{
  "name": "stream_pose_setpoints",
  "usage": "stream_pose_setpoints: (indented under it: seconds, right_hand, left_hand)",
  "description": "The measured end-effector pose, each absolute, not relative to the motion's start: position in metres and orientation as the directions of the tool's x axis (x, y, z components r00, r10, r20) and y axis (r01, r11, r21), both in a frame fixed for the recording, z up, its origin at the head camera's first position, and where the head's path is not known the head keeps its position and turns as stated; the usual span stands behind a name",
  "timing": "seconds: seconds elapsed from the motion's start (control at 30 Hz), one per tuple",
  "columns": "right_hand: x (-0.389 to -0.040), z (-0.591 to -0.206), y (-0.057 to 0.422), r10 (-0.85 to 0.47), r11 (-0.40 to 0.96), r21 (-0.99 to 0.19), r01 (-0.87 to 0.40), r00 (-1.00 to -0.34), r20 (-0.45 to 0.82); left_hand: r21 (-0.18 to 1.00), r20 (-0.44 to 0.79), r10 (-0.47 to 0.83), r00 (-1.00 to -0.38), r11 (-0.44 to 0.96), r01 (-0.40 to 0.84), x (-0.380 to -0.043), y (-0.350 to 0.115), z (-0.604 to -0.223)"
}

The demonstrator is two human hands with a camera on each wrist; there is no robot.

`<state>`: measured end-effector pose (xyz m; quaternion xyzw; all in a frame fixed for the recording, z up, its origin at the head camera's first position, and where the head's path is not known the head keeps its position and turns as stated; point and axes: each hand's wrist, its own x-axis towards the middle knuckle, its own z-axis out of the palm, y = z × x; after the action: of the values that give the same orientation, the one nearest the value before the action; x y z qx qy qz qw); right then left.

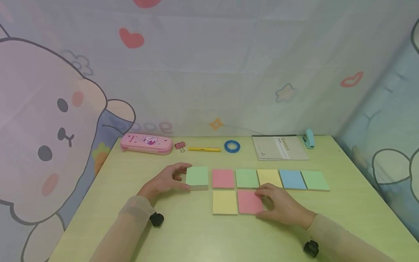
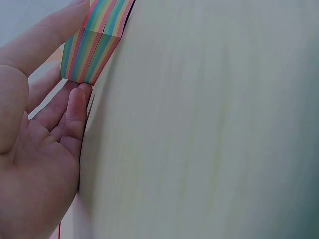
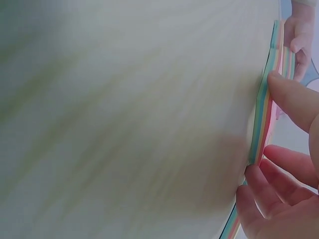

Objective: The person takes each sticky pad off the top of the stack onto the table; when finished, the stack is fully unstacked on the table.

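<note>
My left hand (image 1: 166, 181) grips the left side of a thick stack of sticky note pads (image 1: 197, 177) with a light green top, thumb at the near corner and fingers at the far one. In the left wrist view the stack (image 2: 94, 47) shows striped, multicoloured sides. My right hand (image 1: 281, 205) holds a pink sticky note pad (image 1: 249, 202) between thumb and fingertips at its right edge; the right wrist view shows this pad's layered edge (image 3: 261, 124) low over the table. Directly left of it lies a yellow pad (image 1: 224, 203).
Behind these runs a row of pads: pink (image 1: 223, 178), green (image 1: 247, 178), yellow (image 1: 266, 177), blue (image 1: 292, 179) and green (image 1: 315, 180). Farther back lie a pink pencil case (image 1: 146, 144), binder clip (image 1: 180, 146), yellow pen (image 1: 204, 149), blue tape roll (image 1: 226, 146), notebook (image 1: 271, 148) and mint stapler (image 1: 308, 139).
</note>
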<state>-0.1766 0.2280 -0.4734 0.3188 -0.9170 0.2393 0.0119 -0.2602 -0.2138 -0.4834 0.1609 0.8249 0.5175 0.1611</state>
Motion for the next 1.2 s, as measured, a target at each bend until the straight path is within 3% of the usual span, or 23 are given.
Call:
stream_pose_setpoints:
  seconds: [0.47,0.67,0.9,1.2]
  right_hand:
    - [-0.181,-0.468,0.228,-0.589,0.690,-0.419,-0.590,-0.794,0.149]
    - [-0.185,-0.443,0.217,-0.579,0.668,-0.448,-0.594,-0.793,0.188]
    - [-0.218,-0.419,0.173,-0.600,0.606,-0.495,-0.623,-0.766,0.229]
    - [-0.262,-0.437,0.114,-0.659,0.554,-0.554,-0.621,-0.734,0.164]
  left_hand:
    - [0.906,-0.077,0.445,-0.892,0.405,0.124,-0.264,-0.216,-0.484]
    - [0.910,-0.078,0.448,-0.891,0.396,0.120,-0.262,-0.215,-0.486]
    - [0.913,-0.076,0.451,-0.889,0.391,0.120,-0.262,-0.219,-0.488]
    - [0.918,-0.066,0.456,-0.888,0.376,0.125,-0.263,-0.220,-0.491]
